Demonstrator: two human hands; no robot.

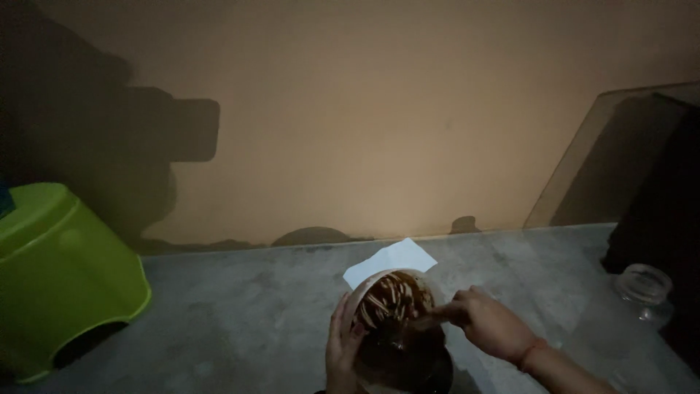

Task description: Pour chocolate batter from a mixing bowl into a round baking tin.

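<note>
Far left, a green plastic stool (62,277) sits on the concrete floor (240,314), well apart from the work. In the middle the left hand (341,350) cups the bowl's (362,293) side, fingers wrapped to steady it, pale strips in dark sauce inside, white paper (390,260) just behind. The right hand (490,321) pinches something thin over the rim, seemingly to stir; a glass jar (643,288) stands far right.

Bowl's (397,321) lower rim beyond bottom edge.

A dim home corner: bare concrete floor (240,314), plain wall (379,124), green plastic stool (62,270).
</note>
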